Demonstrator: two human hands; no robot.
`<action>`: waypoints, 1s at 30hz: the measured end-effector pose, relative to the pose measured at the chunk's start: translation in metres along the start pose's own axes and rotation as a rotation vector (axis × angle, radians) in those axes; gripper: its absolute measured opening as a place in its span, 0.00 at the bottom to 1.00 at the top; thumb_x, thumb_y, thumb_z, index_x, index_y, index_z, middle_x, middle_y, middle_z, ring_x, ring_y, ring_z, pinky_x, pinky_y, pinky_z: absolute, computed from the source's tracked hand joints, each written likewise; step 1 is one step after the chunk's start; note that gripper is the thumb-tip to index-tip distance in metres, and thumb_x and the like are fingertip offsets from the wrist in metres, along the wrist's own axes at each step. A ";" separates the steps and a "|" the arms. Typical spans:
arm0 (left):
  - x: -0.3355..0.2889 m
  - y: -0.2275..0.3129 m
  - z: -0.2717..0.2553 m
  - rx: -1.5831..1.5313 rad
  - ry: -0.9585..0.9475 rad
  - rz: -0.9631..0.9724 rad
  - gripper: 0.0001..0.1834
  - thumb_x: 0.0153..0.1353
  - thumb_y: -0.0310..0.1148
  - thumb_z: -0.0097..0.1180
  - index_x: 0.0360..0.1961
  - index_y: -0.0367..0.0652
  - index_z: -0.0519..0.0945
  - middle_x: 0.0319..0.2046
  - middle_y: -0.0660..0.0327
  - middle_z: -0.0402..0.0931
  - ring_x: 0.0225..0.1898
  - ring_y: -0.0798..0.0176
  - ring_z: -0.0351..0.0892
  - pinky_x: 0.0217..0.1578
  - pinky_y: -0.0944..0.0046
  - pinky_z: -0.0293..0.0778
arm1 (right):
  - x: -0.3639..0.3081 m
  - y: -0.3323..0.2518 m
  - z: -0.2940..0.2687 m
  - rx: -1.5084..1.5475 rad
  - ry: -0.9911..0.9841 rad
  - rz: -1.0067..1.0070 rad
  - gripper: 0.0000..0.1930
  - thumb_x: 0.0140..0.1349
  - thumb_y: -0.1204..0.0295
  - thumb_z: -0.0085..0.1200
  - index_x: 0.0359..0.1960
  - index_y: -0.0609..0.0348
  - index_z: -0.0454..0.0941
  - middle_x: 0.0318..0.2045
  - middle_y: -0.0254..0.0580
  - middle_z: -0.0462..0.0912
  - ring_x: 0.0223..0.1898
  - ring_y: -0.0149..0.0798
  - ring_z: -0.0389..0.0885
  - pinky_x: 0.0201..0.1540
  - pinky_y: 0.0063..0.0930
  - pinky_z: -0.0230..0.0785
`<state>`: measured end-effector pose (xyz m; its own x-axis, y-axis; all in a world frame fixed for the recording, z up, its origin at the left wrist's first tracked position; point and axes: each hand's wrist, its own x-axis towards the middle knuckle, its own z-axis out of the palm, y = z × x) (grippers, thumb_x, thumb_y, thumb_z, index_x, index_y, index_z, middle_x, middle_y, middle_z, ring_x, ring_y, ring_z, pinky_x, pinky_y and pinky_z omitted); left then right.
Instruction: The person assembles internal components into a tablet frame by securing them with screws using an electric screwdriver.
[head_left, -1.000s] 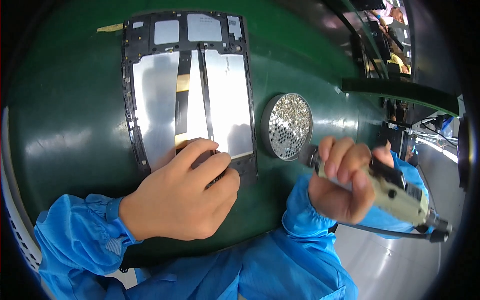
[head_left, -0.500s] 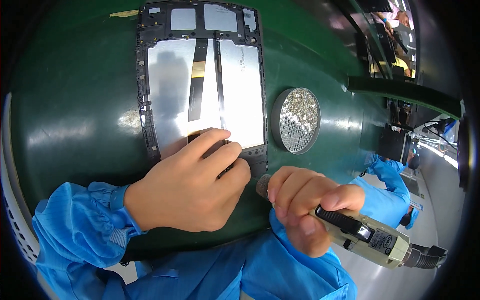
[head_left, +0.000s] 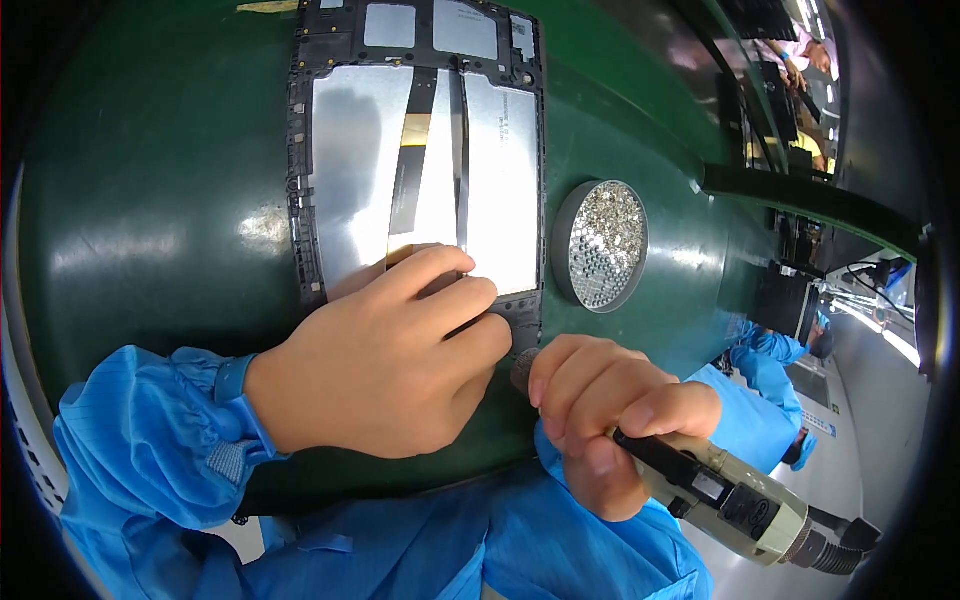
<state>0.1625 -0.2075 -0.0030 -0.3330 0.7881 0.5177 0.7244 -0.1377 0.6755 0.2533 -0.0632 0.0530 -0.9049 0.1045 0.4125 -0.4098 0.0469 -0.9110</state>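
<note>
An opened tablet [head_left: 345, 150], with a black frame, silver plates and dark ribbon cables, lies on the green work surface. My left hand [head_left: 390, 350] rests across its near end, fingers curled and drawn together. Whatever those fingertips pinch or press is hidden under the hand. Just to the right, my right hand [head_left: 610, 410] wraps round a beige corded electric screwdriver [head_left: 730, 500], thumb by its black lever. The tool's dark, knurled front end points left toward the tablet's near right corner; its tip is hidden behind my left hand.
A round grey dish [head_left: 603, 246] of small metal screws stands right of the tablet. A dark green bar [head_left: 810, 208] runs along the right side of the bench. Beyond it, co-workers in blue clothing [head_left: 765, 370] are partly visible.
The screwdriver has tilted, its cord end swinging down and toward me. Tablet and dish appear slightly farther right in the picture; my left hand keeps its place at the tablet's near end.
</note>
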 end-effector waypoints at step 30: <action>-0.007 0.018 -0.011 0.344 -0.227 0.071 0.11 0.45 0.25 0.61 0.33 0.36 0.79 0.40 0.53 0.74 0.50 0.49 0.71 0.54 0.44 0.66 | 0.002 -0.006 -0.142 -0.235 0.523 -0.128 0.16 0.52 0.77 0.50 0.44 0.67 0.68 0.21 0.44 0.72 0.21 0.37 0.70 0.31 0.38 0.68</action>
<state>0.1712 -0.2223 0.0115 -0.1612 0.9016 0.4015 0.9130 -0.0182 0.4075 0.2702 0.0775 0.0589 -0.6489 0.5570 0.5184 -0.4216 0.3039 -0.8543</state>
